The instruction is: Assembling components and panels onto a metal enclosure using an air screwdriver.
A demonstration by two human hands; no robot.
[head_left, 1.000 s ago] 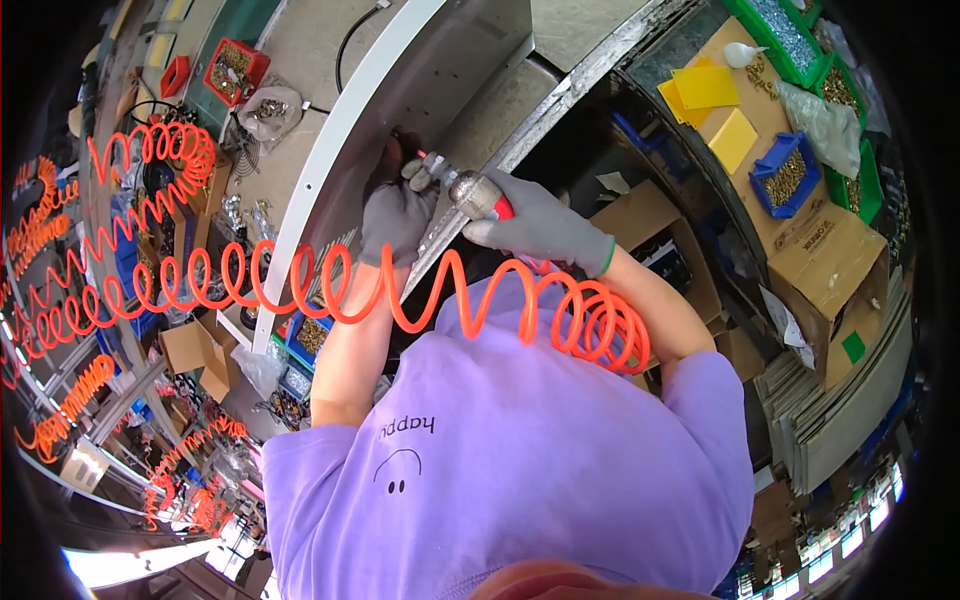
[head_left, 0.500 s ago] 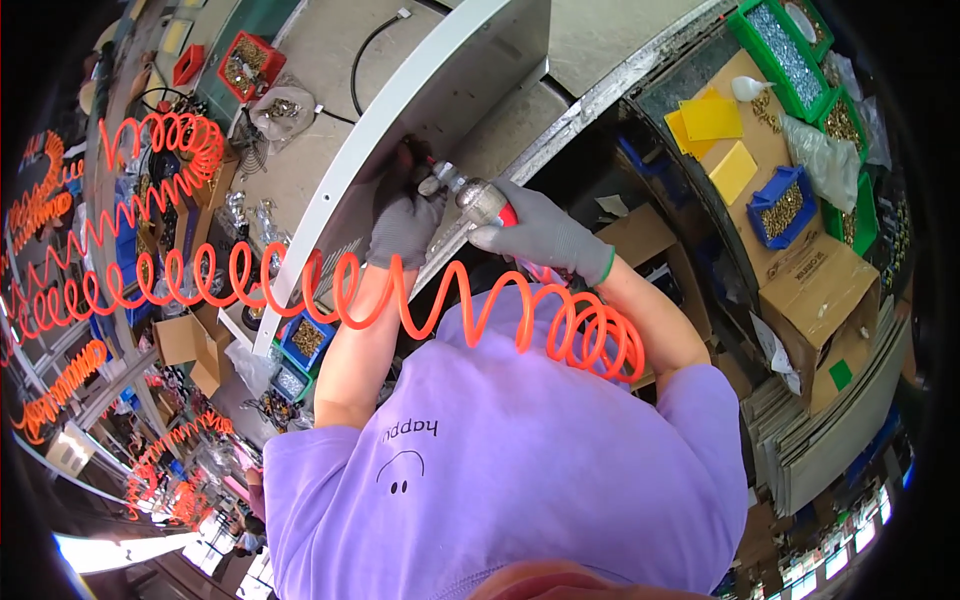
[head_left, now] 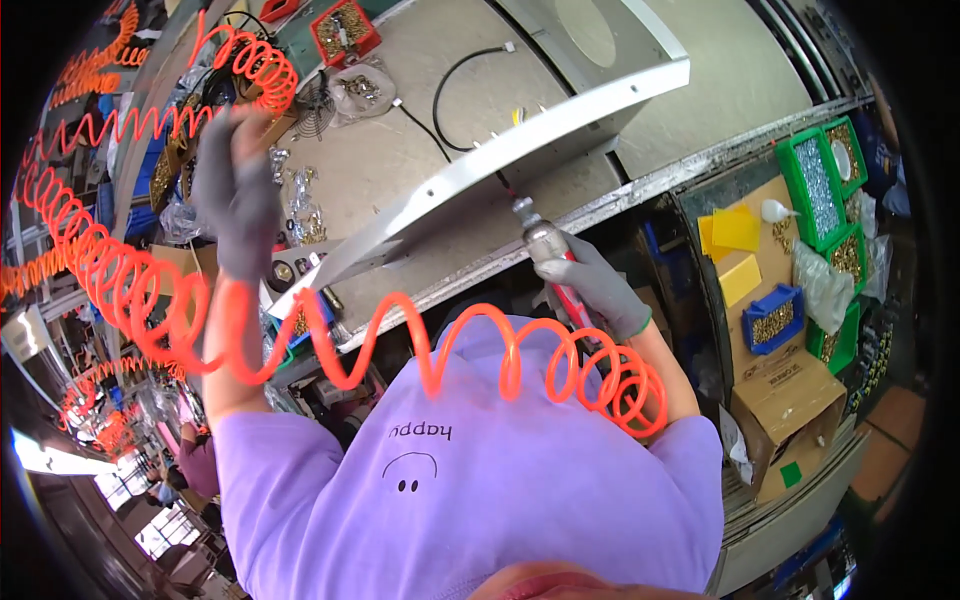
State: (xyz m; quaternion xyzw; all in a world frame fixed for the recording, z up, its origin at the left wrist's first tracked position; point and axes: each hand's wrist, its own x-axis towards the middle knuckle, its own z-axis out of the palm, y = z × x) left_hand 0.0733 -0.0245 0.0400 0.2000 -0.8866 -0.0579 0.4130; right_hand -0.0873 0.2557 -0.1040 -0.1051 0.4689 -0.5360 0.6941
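My right hand (head_left: 602, 290), in a grey glove, grips a pneumatic screwdriver (head_left: 546, 243) with a silver body and red handle. Its tip points at the inner side of a light grey sheet-metal panel (head_left: 470, 172) standing on the worktable; I cannot tell whether it touches. My left hand (head_left: 240, 195), gloved in grey too, is raised at the left beyond the panel's near end. Motion blurs its fingers, and whatever they may hold cannot be made out. Across my chest runs an orange coiled air hose (head_left: 430, 370), passing in front of my left forearm.
Beyond the panel, a black cable (head_left: 437, 95) lies on the worktable (head_left: 700, 60). A red bin (head_left: 345, 32) and a bag of fasteners (head_left: 362, 92) stand at far left. On the right are green bins (head_left: 815, 190), a blue bin (head_left: 772, 318) and a cardboard box (head_left: 785, 400).
My left hand has left the panel and swung up to the left. The panel has turned and appears farther right. My right hand still grips the screwdriver, now farther right and lower.
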